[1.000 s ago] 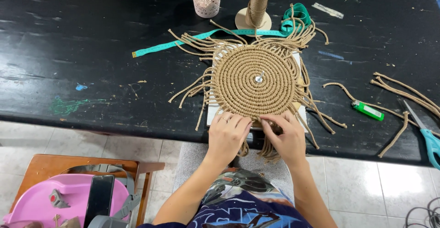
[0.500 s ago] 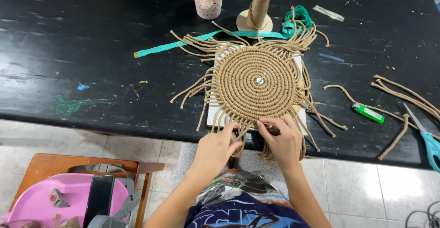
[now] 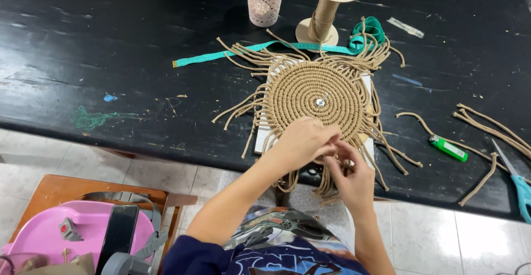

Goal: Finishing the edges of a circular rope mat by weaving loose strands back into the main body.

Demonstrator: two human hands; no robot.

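A round woven jute mat (image 3: 316,95) with loose cord fringes all around lies on a pale board on the black table (image 3: 110,59), held by a pin at its centre. My left hand (image 3: 305,140) rests over the mat's near edge, fingers pinched on cords there. My right hand (image 3: 348,171) is just below it, fingers closed on the hanging fringe cords (image 3: 327,185) at the table's front edge. The two hands touch each other.
A jute spool (image 3: 327,7) and a pink lattice cup (image 3: 265,0) stand behind the mat, beside a teal measuring tape (image 3: 232,54). A green lighter (image 3: 448,148), loose cords (image 3: 492,126) and blue scissors (image 3: 517,184) lie right. A wooden stool with a pink tray (image 3: 50,236) stands lower left.
Both hands have drawn together at the mat's near edge; the left hand moved right over the rim and now pinches cords with the right hand.
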